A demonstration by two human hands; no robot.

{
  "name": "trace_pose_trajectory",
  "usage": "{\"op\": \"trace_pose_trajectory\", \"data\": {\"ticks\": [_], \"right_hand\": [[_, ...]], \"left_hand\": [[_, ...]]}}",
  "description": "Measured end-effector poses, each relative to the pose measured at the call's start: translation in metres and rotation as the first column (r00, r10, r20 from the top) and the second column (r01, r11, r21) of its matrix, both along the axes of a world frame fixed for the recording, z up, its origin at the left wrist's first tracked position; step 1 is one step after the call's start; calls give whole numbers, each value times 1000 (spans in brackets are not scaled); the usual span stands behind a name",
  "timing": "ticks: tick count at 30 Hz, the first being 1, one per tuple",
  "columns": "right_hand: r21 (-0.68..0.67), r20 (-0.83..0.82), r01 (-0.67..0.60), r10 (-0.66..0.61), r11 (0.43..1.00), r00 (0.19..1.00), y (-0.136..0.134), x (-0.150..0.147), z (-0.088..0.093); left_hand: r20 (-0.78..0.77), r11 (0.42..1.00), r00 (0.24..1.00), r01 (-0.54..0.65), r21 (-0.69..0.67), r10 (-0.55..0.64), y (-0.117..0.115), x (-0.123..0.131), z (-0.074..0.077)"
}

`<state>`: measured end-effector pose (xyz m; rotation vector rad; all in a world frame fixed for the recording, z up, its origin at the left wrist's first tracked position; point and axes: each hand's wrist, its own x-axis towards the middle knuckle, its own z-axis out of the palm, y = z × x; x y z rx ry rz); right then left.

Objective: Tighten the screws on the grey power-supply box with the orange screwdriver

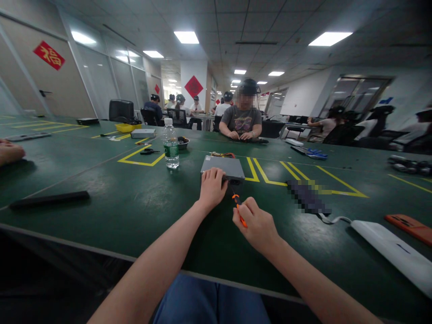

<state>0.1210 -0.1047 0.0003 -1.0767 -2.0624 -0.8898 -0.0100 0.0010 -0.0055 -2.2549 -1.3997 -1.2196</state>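
Right hand [258, 225] was closed round an orange screwdriver [239, 210], tip aimed at the near face of a grey box [223, 167], just short of it or touching, couldn't tell. Left hand [212, 187] was clamped over the box's near edge, fingers curled on top, pinning it down. The box sat about mid-worktop on the green table [111, 198], right beside some yellow tape lines [270, 177]. A water bottle [171, 144] stood just to its left, further back, with a small bowl [182, 142] behind that. A white power strip [391, 249] lay near the right edge, an orange phone [410, 226] beside it. Across the far edge another person [242, 118] sat with both hands on something dark.
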Motion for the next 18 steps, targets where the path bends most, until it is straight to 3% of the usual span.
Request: {"op": "trace_pose_trajectory", "data": {"ticks": [3,9,18], "right_hand": [[-30,-37,19,-20,999,999,0,-1,0],[44,115,-8,3,999,993,0,-7,-3],[-148,-9,-13,12,989,1000,5,4,0]], "left_hand": [[1,1000,1000,-5,5,5,0,1,0],[-14,1000,999,-31,5,31,0,3,2],[-41,999,998,-42,5,42,-1,3,2]]}}
